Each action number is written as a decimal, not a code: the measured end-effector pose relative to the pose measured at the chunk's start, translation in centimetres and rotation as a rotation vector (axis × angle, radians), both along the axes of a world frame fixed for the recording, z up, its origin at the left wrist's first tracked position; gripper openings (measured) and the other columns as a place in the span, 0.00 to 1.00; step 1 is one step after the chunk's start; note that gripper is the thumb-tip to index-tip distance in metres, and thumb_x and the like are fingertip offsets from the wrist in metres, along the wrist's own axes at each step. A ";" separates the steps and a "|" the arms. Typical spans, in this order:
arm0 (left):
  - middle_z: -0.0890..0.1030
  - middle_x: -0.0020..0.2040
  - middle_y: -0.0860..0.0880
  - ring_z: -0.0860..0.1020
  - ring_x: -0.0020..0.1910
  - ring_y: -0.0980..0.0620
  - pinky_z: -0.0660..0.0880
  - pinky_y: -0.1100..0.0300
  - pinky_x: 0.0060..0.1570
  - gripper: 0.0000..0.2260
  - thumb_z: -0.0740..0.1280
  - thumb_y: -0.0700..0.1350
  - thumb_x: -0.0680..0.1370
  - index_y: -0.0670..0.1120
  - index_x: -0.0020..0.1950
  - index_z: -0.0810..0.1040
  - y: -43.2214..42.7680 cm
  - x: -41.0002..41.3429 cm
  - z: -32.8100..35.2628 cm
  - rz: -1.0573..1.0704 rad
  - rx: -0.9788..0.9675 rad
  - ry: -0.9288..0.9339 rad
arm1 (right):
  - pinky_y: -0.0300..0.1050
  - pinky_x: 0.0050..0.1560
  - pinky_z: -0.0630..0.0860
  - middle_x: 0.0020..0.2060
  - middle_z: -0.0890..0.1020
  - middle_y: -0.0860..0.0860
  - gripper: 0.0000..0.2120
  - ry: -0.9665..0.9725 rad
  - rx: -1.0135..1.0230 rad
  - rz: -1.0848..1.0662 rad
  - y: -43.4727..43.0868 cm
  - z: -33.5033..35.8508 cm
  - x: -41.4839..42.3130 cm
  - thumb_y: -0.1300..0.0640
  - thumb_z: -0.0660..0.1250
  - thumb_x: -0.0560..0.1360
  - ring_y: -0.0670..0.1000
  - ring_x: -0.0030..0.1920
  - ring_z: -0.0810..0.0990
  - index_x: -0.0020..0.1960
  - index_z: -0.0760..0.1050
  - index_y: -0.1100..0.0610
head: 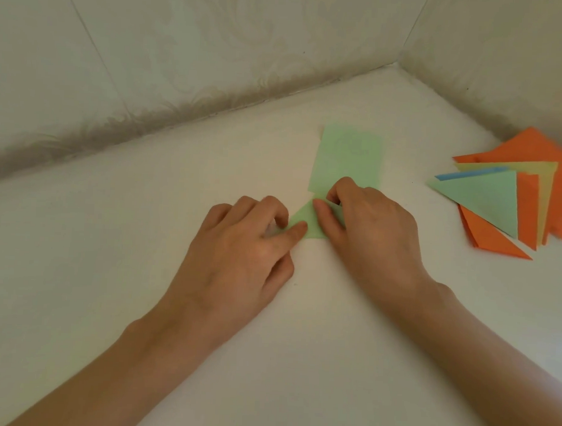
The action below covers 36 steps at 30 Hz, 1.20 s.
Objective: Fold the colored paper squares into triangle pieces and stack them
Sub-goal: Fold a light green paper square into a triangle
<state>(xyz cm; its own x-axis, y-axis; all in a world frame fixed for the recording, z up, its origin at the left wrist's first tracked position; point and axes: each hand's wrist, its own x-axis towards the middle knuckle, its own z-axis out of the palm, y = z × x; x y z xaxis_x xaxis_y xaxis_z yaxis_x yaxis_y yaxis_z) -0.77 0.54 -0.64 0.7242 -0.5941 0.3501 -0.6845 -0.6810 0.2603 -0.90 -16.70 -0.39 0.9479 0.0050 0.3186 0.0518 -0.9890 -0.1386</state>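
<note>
Head view, the only one you have: your green paper (347, 157) lies flat on the white counter (128, 255), its long side running away from you toward the corner of the tiled walls (183, 50). Laid that way, the near end sits right under both hands, where you can see the edges you are matching.

Your left hand (240, 246) rests on the counter with its fingers (296, 231) curled. Thumb and forefinger close on the left tip of the folded corner (305, 221), which keeps the sheet from sliding while the crease is made. Your right hand (375, 222) is curled over the same fold from the other side, its thumb laid along the slanted edge and the forefinger tucked above it, pinching the flap. Judging by this, you are setting the first diagonal fold on this sheet; the far part is still a plain flat strip, so this piece is in its early stage.

The stack of folded triangles (496, 201) sits well apart to your right, near the side wall, fanned loosely: orange pieces underneath, a yellow and a blue edge showing, a pale green one on top. Kept there, it is within reach for adding this piece yet out of the way of the folding.
</note>
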 end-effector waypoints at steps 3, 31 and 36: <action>0.78 0.50 0.48 0.74 0.46 0.46 0.69 0.52 0.45 0.18 0.56 0.45 0.74 0.44 0.56 0.82 -0.2 -0.2 0.0 -0.011 0.037 -0.003 | 0.47 0.36 0.66 0.37 0.75 0.55 0.20 -0.124 -0.034 -0.036 -1.1 -0.5 0.1 0.42 0.56 0.74 0.59 0.39 0.73 0.46 0.74 0.59; 0.82 0.51 0.49 0.78 0.46 0.45 0.76 0.57 0.41 0.20 0.54 0.44 0.72 0.45 0.55 0.81 -0.4 -0.6 -0.1 -0.018 0.139 -0.098 | 0.50 0.53 0.62 0.47 0.81 0.52 0.20 -0.246 -0.054 -0.074 -4.7 0.6 -6.8 0.47 0.57 0.78 0.61 0.51 0.74 0.38 0.84 0.52; 0.80 0.50 0.47 0.78 0.45 0.44 0.77 0.55 0.41 0.19 0.53 0.44 0.72 0.44 0.54 0.80 -0.6 -0.7 0.0 -0.031 0.159 -0.105 | 0.50 0.54 0.66 0.48 0.81 0.53 0.17 -0.272 -0.061 0.113 -3.2 1.3 -5.1 0.51 0.57 0.78 0.59 0.50 0.77 0.51 0.82 0.57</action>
